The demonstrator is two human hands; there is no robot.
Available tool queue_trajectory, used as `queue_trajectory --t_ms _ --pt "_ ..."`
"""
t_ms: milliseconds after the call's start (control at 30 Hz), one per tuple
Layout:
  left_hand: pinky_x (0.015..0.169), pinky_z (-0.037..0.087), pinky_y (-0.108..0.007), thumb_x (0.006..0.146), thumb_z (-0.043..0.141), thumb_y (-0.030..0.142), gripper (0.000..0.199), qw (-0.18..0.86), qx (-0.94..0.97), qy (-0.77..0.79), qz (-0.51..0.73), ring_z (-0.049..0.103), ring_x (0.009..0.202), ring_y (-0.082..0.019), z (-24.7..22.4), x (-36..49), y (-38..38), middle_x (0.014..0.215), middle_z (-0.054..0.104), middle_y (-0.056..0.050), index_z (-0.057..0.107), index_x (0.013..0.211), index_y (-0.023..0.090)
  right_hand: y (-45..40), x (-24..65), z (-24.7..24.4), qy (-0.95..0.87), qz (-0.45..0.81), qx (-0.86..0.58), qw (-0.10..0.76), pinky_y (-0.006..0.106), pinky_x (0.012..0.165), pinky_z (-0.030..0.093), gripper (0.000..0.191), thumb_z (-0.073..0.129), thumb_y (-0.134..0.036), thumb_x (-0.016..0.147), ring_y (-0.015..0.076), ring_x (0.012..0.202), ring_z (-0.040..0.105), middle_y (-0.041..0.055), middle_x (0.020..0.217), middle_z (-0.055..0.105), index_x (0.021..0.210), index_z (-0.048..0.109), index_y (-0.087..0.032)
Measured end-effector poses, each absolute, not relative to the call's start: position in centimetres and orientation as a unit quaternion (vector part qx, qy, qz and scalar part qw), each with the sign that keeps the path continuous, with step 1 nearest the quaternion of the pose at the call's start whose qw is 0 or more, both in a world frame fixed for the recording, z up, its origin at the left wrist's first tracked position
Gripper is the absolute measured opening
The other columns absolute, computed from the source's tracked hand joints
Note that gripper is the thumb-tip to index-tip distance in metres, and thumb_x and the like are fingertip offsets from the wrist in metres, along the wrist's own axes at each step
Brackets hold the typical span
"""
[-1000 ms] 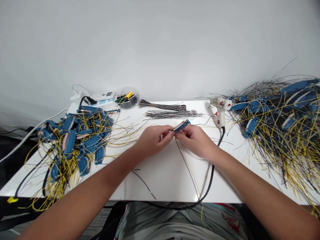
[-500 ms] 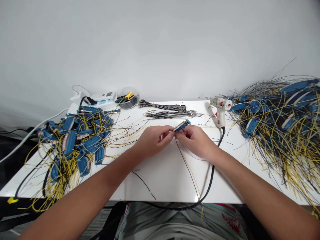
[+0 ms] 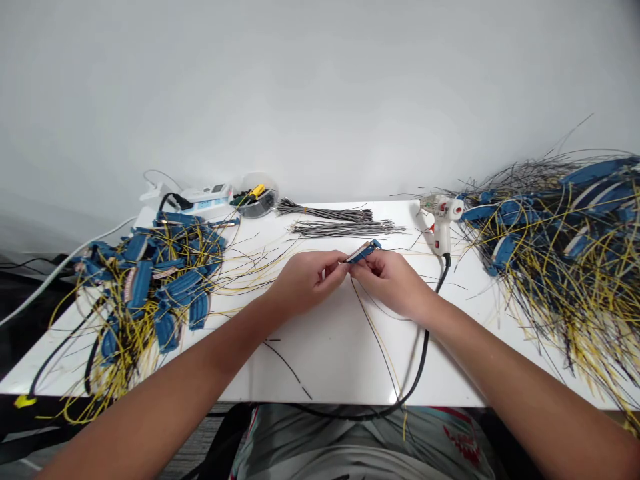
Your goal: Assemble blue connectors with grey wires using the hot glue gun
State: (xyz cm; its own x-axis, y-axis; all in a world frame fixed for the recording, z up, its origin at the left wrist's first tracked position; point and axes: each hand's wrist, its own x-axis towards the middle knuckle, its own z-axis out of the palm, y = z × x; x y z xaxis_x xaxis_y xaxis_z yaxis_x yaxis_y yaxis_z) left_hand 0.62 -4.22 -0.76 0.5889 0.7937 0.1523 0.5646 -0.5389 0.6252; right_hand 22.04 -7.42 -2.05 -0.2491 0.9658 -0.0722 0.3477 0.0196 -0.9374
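Between my two hands, above the middle of the table, is a small curved blue plastic piece [image 3: 364, 251] with a pale strip along its upper side. My left hand [image 3: 313, 277] pinches its left end with thumb and forefinger. From the right, my right hand [image 3: 390, 279] grips it with the thumb underneath; some fingertips are hidden. Thin black and yellow wires [image 3: 376, 331] hang from the piece toward the table's front edge. What finer part the fingertips touch is too small to make out.
On the left lies a heap of blue pieces with wires [image 3: 181, 287]; a larger heap [image 3: 565, 267] fills the right. A white glue gun [image 3: 441, 230] stands behind my right hand, its black cord [image 3: 424, 363] crossing the table. Two bundles of black wires [image 3: 345, 229] lie behind, near a round container [image 3: 260, 203] and power strip [image 3: 207, 199].
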Motion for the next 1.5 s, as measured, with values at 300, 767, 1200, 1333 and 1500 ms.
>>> queue_trajectory --t_ms 300,767,1200,1333,1500 --pt "0.064 0.040 -0.024 0.102 0.054 0.037 0.027 0.244 0.847 0.416 0.221 0.056 0.066 -0.011 -0.81 0.76 -4.39 0.075 0.069 0.002 0.076 0.097 0.022 -7.26 21.95 -2.18 -0.631 0.474 -0.511 0.341 0.029 0.059 0.025 0.026 0.060 -0.036 0.096 0.0125 0.063 0.037 -0.0053 0.068 0.041 0.077 0.051 -0.022" --pt "0.063 0.046 -0.022 0.095 0.069 0.043 0.024 0.255 0.796 0.456 0.306 0.057 0.063 -0.010 -1.00 1.14 -4.48 0.072 0.071 0.004 0.080 0.105 0.023 -7.10 22.07 -2.56 -0.628 0.453 -0.522 0.357 0.030 0.057 0.023 0.035 0.058 -0.043 0.099 0.0124 0.062 0.033 -0.0053 0.067 0.037 0.075 0.043 -0.023" --pt "0.061 0.046 -0.022 0.092 0.075 0.041 0.020 0.250 0.785 0.458 0.334 0.059 0.064 -0.010 -1.01 1.18 -4.56 0.072 0.072 0.002 0.080 0.095 0.022 -7.09 21.99 -2.31 -0.628 0.444 -0.519 0.372 0.030 0.058 0.021 0.038 0.060 -0.041 0.098 0.0123 0.064 0.030 -0.0054 0.068 0.034 0.073 0.039 -0.023" --pt "0.060 0.046 -0.021 0.092 0.074 0.038 0.018 0.248 0.791 0.448 0.335 0.059 0.063 -0.010 -1.02 1.19 -4.51 0.072 0.071 0.002 0.080 0.096 0.022 -7.06 21.99 -2.31 -0.631 0.438 -0.517 0.377 0.030 0.059 0.022 0.041 0.060 -0.045 0.099 0.0124 0.064 0.031 -0.0053 0.068 0.035 0.072 0.037 -0.023" --pt "0.061 0.046 -0.021 0.092 0.072 0.036 0.017 0.249 0.793 0.446 0.332 0.060 0.064 -0.010 -1.27 1.08 -4.43 0.072 0.072 0.002 0.080 0.095 0.022 -7.03 22.00 -2.33 -0.631 0.448 -0.510 0.375 0.030 0.059 0.021 0.043 0.059 -0.048 0.100 0.0125 0.064 0.031 -0.0054 0.067 0.036 0.073 0.037 -0.023"
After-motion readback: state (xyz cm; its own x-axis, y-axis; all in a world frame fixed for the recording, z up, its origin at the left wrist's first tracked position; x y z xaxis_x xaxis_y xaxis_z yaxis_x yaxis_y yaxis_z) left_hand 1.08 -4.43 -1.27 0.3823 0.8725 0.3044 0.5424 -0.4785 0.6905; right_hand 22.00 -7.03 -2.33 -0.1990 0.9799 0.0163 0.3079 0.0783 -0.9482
